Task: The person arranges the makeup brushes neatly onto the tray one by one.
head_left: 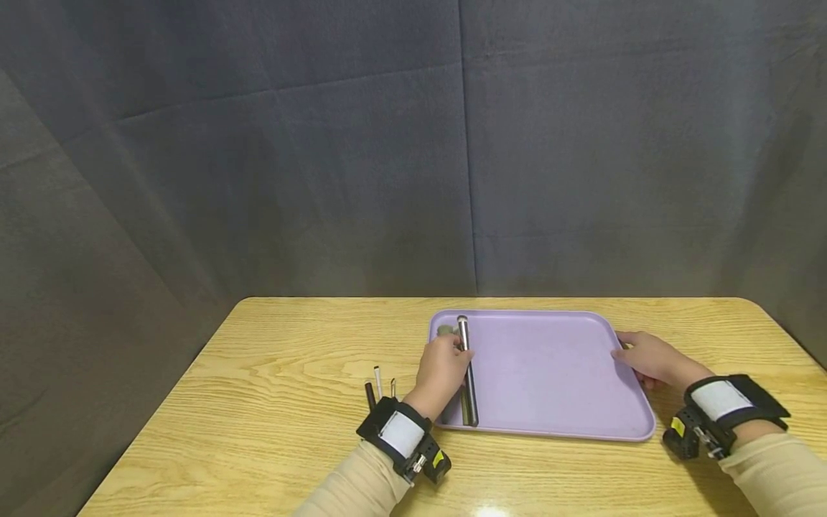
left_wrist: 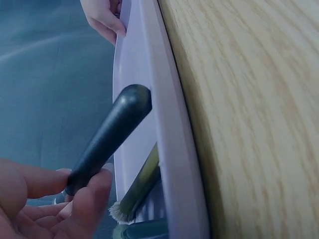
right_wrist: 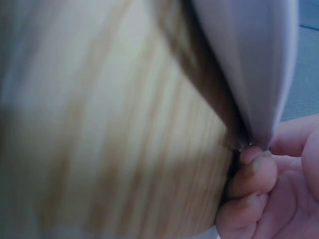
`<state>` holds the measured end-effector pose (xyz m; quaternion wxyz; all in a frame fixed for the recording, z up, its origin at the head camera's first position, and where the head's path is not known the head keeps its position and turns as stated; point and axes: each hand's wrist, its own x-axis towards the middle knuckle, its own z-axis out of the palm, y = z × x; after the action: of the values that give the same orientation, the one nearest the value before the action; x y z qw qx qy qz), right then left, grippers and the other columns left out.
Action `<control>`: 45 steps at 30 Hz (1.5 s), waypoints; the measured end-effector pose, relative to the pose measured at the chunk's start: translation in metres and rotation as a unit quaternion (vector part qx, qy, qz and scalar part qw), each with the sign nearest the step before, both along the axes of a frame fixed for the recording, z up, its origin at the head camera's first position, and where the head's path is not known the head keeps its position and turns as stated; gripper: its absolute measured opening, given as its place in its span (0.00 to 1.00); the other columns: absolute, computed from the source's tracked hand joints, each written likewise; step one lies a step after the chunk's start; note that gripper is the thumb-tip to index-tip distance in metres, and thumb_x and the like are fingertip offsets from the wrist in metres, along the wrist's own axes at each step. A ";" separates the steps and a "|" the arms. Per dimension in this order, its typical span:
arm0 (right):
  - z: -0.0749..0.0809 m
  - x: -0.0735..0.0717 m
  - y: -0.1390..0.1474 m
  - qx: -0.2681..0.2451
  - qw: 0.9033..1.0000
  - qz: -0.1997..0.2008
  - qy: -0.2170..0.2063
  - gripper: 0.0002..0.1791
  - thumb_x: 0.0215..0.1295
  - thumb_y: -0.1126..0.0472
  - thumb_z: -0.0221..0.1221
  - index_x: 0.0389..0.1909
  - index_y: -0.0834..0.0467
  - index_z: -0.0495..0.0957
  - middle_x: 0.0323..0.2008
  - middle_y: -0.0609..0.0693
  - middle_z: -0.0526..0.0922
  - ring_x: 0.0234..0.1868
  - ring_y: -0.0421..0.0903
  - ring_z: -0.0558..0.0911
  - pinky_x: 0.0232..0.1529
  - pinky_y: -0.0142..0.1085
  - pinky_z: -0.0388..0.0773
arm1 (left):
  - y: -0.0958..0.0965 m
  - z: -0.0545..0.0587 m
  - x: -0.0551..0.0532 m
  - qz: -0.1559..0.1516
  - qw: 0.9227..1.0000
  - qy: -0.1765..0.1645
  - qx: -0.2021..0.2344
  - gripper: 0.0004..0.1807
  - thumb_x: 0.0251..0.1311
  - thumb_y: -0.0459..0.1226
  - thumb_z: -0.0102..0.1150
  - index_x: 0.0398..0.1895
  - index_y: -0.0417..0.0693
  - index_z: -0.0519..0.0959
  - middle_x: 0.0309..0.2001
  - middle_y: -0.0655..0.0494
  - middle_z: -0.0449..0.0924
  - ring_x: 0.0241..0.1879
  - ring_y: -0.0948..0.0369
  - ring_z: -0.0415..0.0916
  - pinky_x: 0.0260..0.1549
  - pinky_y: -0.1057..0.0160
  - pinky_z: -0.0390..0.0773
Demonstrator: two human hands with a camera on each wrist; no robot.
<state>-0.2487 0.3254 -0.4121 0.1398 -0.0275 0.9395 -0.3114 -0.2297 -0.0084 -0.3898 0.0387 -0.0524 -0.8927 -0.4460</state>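
Black brush [head_left: 472,391] on show here, and you're holding it over the left end of the lilac tray [head_left: 543,373], its silver collar pointing towards the far rim and its handle's butt coming down just inside the near wall. Your left hand [head_left: 442,368] is doing the pinching: thumb and fingertips are closing narrowly on the handle close to the collar. Whether the butt is touching the tray floor, you can't tell from here. Just beside it, an olive-handled brush [left_wrist: 141,180] and a dark green handle [left_wrist: 145,229] are lying inside the tray.

Over on the other side, your right hand [head_left: 651,357] is gripping the tray's right edge, thumb resting at the rim and fingers curling underneath. The tray is sitting on the wooden surface [head_left: 310,345], while slim tools [head_left: 378,380] are poking out beside your left wrist, their lower parts hiding behind it.
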 end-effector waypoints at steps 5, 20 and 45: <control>0.000 0.000 -0.001 -0.004 1.000 0.000 -0.001 0.34 0.71 0.61 0.49 0.66 0.81 0.49 0.15 0.49 0.66 0.13 0.42 0.67 0.17 0.34 0.67 | 0.002 -0.003 -0.003 0.013 1.000 0.008 -0.010 0.10 0.59 0.30 0.63 0.42 0.32 0.80 0.22 0.53 0.80 0.12 0.65 0.70 0.13 0.70 0.69; 0.001 0.000 -0.001 -0.003 1.000 -0.003 -0.007 0.35 0.71 0.60 0.49 0.66 0.80 0.48 0.15 0.49 0.66 0.13 0.43 0.67 0.18 0.34 0.66 | 0.013 -0.006 -0.005 -0.002 0.994 0.017 -0.104 0.06 0.55 0.29 0.66 0.26 0.36 0.79 0.20 0.52 0.77 0.18 0.62 0.72 0.16 0.67 0.72; -0.002 -0.002 0.000 -0.006 1.000 0.003 -0.002 0.34 0.71 0.60 0.49 0.66 0.81 0.49 0.15 0.49 0.66 0.12 0.42 0.66 0.17 0.34 0.66 | 0.033 -0.012 -0.003 0.000 0.951 0.100 -0.294 0.01 0.55 0.27 0.62 0.29 0.39 0.82 0.22 0.48 0.81 0.20 0.58 0.80 0.14 0.63 0.76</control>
<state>-0.2506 0.3257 -0.4137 0.1425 -0.0303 0.9373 -0.3166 -0.2323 0.0247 -0.4021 0.1103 -0.1057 -0.9758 -0.1567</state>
